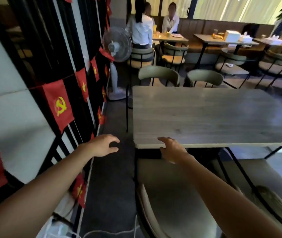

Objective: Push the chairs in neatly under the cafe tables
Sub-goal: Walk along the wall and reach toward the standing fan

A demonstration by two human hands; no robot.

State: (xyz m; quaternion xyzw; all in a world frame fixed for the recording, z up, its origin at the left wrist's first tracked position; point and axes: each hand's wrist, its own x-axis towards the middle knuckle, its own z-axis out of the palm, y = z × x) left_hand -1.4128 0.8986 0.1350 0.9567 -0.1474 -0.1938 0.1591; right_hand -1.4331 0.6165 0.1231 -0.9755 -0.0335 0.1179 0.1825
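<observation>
A grey wooden cafe table (214, 114) fills the middle of the head view. Directly below me stands a near chair (171, 194) with a pale seat and curved back, its seat partly under the table's front edge. A second near chair (274, 200) is at the lower right. Two green-backed chairs (159, 73) (204, 77) are tucked at the table's far side. My left hand (105, 146) hovers open over the dark floor left of the table. My right hand (172, 149) is open at the table's front left corner, above the near chair, holding nothing.
A black railing hung with red flags (59, 103) runs along the left. A standing fan (117, 47) is by the aisle. People sit at a far table (170, 38). More tables and chairs (231, 62) line the back bench. A white cable (112, 233) lies on the floor.
</observation>
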